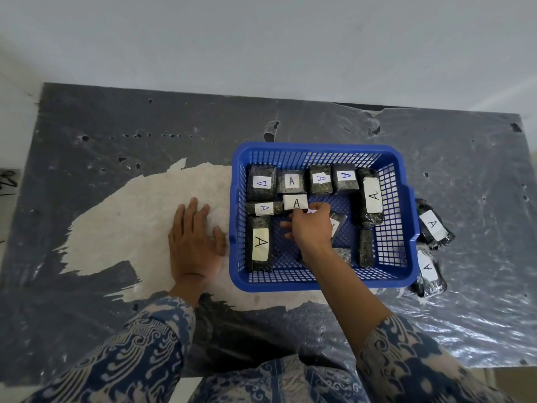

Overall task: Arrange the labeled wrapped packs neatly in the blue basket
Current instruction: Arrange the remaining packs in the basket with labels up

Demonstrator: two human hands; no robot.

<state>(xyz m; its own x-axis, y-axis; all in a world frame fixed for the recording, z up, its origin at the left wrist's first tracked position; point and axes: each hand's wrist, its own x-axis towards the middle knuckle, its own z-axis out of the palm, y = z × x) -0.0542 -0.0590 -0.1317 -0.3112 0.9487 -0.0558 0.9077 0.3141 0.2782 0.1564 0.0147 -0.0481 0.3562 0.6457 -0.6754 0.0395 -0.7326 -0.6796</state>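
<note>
The blue basket (405, 228) stands on the table right of centre. Several dark wrapped packs with white "A" labels lie in it: a row along its far wall (319, 179), a long pack (259, 242) at its left side and another long one (370, 197) at its right. My right hand (311, 228) is inside the basket, its fingers curled on a pack (295, 202) in the second row; a further pack (337, 225) lies partly hidden under the hand. My left hand (194, 239) lies flat on the table just left of the basket, fingers spread.
Two more labelled packs (433, 228) (427, 269) lie on the table right of the basket. The table (116, 141) is grey with a worn pale patch and crinkled clear plastic film. A pale wall rises behind it.
</note>
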